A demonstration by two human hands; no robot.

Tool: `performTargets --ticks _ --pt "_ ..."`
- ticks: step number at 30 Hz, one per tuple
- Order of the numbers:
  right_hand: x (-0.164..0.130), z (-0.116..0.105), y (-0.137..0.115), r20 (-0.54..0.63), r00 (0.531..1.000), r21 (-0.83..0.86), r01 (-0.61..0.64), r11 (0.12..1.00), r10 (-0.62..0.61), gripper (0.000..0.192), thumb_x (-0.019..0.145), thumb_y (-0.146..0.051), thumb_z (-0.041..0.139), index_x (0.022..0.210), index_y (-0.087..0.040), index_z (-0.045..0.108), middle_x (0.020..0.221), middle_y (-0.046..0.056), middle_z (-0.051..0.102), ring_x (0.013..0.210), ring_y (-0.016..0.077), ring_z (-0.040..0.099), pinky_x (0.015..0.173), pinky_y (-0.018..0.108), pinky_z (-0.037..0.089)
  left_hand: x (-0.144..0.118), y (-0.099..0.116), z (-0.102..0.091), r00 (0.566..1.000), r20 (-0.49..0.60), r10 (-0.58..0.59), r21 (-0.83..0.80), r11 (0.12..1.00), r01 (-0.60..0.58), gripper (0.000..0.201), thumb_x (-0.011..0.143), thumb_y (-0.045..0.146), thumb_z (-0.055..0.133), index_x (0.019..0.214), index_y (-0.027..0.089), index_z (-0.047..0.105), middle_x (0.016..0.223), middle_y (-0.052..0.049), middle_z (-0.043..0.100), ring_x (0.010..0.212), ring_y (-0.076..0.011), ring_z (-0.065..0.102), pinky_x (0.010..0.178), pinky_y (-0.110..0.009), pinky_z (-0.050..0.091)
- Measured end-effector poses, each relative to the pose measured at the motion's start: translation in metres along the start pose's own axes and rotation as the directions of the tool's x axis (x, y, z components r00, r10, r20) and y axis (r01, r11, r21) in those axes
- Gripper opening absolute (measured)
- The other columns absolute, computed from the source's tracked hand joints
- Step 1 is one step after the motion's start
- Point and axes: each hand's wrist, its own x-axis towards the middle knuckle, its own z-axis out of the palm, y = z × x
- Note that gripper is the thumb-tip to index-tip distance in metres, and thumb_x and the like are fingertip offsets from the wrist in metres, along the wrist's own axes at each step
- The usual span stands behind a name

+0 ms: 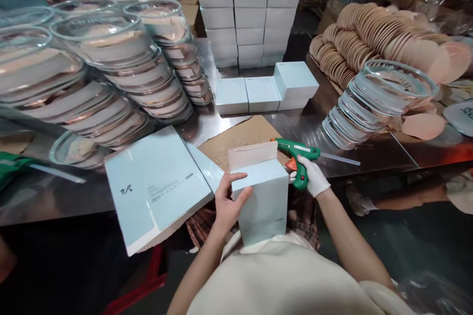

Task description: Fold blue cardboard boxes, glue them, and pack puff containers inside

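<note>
Left hand [229, 203] clasps a smooth pale-blue carton [264, 206], flap [253, 154] upright; gloved right hand [314, 176] grips a green hot-glue gun [301, 151].

Green glue gun [300, 150] with orange trigger [291, 164], pale-blue box [263, 203], brown cardboard [238, 137], plaid cloth [303, 219]

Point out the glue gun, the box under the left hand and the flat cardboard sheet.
Glue gun [289, 146], head view: its green body.
Box [264, 208], head view: its near side.
Cardboard sheet [242, 134], head view: its upper surface.
</note>
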Motion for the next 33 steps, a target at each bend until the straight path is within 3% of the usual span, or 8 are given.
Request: performTargets --ticks 5,8,13,19,25,27,29,33 --pt "-0.008 -0.017 -0.019 -0.157 0.966 -0.167 0.181 0.969 -0.207 0.032 0.075 -0.05 0.084 0.08 -0.02 0.074 0.074 0.008 0.077 0.082 0.0262 0.076 0.076 0.033 0.06 0.0 -0.005 0.0 0.999 0.007 -0.047 -0.039 0.998 0.047 0.041 0.085 0.063 0.078 0.099 0.024 0.078 0.093 -0.004 0.071 0.089 -0.0225 0.067 0.083 -0.033 0.053" --pt "-0.02 0.004 -0.028 0.092 0.919 -0.137 0.393 0.909 -0.383 0.046 0.073 -0.05 0.087 0.108 -0.02 0.079 0.108 0.009 0.082 0.105 0.0277 0.075 0.095 0.038 0.059 -0.002 -0.009 0.005 0.997 0.053 -0.058 -0.026 0.998 0.06 0.046 0.082 0.068 0.078 0.096 0.024 0.078 0.099 -0.007 0.072 0.1 -0.0265 0.069 0.093 -0.038 0.053" --pt "-0.011 0.033 -0.022 0.387 0.865 0.139 0.288 0.948 -0.319 0.066 0.071 -0.066 0.089 0.113 -0.017 0.076 0.112 0.01 0.079 0.106 0.0285 0.074 0.098 0.042 0.058 -0.005 -0.018 0.016 0.996 -0.018 -0.092 -0.153 0.984 0.088 0.058 0.078 0.068 0.083 0.115 0.026 0.066 0.123 -0.011 0.068 0.119 -0.0296 0.068 0.101 -0.042 0.054" --pt "-0.01 0.004 -0.02 0.715 0.404 0.165 0.696 0.699 -0.571 0.075 0.079 -0.081 0.076 0.124 -0.021 0.072 0.133 0.014 0.068 0.122 0.0273 0.066 0.109 0.044 0.052 0.001 -0.032 0.012 0.999 -0.025 -0.042 -0.319 0.947 0.032 0.065 0.082 0.068 0.08 0.13 0.032 0.055 0.105 -0.004 0.067 0.101 -0.023 0.072 0.091 -0.038 0.056" --pt "-0.011 0.006 -0.035 0.795 0.228 0.08 0.879 0.469 -0.562 0.031 0.103 -0.046 0.064 0.12 -0.023 0.078 0.126 0.011 0.067 0.116 0.0207 0.067 0.104 0.037 0.055 0.003 -0.034 0.004 0.995 0.097 -0.036 -0.176 0.983 0.053 0.053 0.084 0.074 0.075 0.078 0.021 0.073 0.105 -0.009 0.067 0.107 -0.0269 0.067 0.098 -0.043 0.051" --pt "-0.012 0.002 -0.029 0.767 0.293 0.05 0.859 0.509 -0.571 0.033 0.101 -0.05 0.067 0.121 -0.025 0.076 0.131 0.012 0.066 0.121 0.0222 0.066 0.108 0.04 0.054 0.003 -0.029 0.002 0.995 0.088 -0.039 -0.172 0.984 0.054 0.05 0.085 0.071 0.075 0.079 0.021 0.074 0.105 -0.009 0.068 0.107 -0.0264 0.067 0.097 -0.042 0.051" --pt "-0.02 -0.008 -0.016 0.613 0.488 -0.008 0.791 0.612 -0.622 0.053 0.09 -0.063 0.076 0.129 -0.027 0.07 0.136 0.012 0.063 0.124 0.0243 0.065 0.109 0.042 0.054 0.006 -0.018 -0.003 1.0 -0.006 -0.025 -0.156 0.987 0.023 0.046 0.087 0.067 0.075 0.08 0.022 0.073 0.105 -0.008 0.069 0.107 -0.025 0.066 0.098 -0.041 0.051" --pt "-0.054 -0.027 0.021 0.436 0.786 -0.076 0.517 0.852 -0.438 0.081 0.074 -0.087 0.074 0.119 -0.02 0.071 0.105 0.009 0.072 0.089 0.0207 0.07 0.079 0.033 0.062 0.016 0.01 -0.012 0.876 -0.481 -0.017 -0.2 0.975 -0.091 0.044 0.096 0.071 0.061 0.093 0.028 0.068 0.121 -0.002 0.067 0.116 -0.0216 0.062 0.107 -0.041 0.051"
